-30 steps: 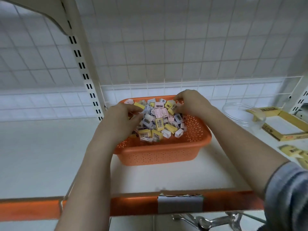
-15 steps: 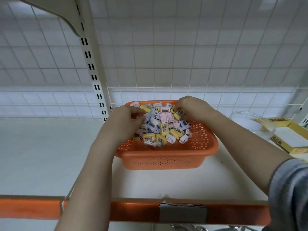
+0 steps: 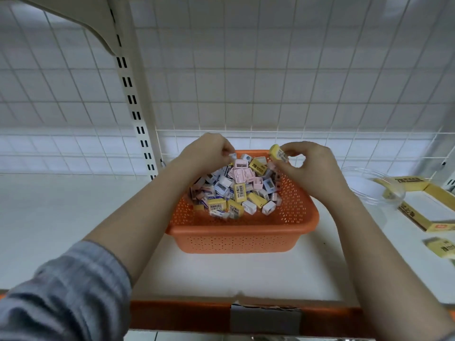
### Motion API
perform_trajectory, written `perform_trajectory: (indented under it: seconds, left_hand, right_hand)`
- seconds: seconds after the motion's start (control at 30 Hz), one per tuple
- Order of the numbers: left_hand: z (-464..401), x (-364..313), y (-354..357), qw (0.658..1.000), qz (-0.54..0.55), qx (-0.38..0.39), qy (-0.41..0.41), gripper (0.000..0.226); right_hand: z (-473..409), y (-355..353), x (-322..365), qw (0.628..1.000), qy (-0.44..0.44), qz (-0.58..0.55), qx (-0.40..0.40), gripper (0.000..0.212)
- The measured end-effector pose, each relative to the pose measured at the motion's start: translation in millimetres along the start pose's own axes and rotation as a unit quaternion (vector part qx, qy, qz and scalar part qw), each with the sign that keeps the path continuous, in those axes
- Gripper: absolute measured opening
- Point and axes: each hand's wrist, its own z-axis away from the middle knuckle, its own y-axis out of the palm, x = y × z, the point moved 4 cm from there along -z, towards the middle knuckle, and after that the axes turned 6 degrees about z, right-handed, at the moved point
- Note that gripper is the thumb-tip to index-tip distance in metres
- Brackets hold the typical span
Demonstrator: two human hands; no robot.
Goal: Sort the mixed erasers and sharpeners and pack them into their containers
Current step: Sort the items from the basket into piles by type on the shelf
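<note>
An orange perforated basket stands on the white shelf, holding a heap of mixed erasers and sharpeners in yellow, pink, white and blue. My right hand is raised over the basket's far right corner and pinches a yellow eraser between thumb and fingertips. My left hand hovers above the far left of the heap with its fingers curled, pinching a small pale piece that is too small to identify.
A clear plastic bowl sits right of the basket. Beside it lies an open yellow cardboard box, with loose yellow pieces nearer the right edge. A wire grid wall stands behind, and an orange rail edges the shelf front.
Both hands have lifted out of the heap. The right hand now holds a yellow eraser up above the basket rim, and the left holds a small piece. The camera has tilted and moved closer.
</note>
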Motion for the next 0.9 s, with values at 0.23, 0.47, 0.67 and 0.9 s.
perform_trajectory:
  seconds: [0.23,0.47,0.67,0.9]
  left_hand:
    - [-25,2,19,0.998,-0.04,0.054,0.007,0.039]
    - [-30,-1,28,0.998,-0.04,0.035,0.016,0.026]
    - [-25,-2,14,0.998,0.067,0.001,-0.001,0.025]
    - [19,-26,-7,0.972,0.221,-0.078,0.018,0.019]
  right_hand:
    - [52,-20,-7,0.982,0.095,-0.121,-0.111,0.009]
    - [59,-17,-12,0.978,0.104,-0.106,-0.147,0.022]
    - [62,-18,-4,0.975,0.105,-0.116,-0.159,0.02]
    - [73,-24,-3,0.969,0.118,-0.109,-0.185,0.02]
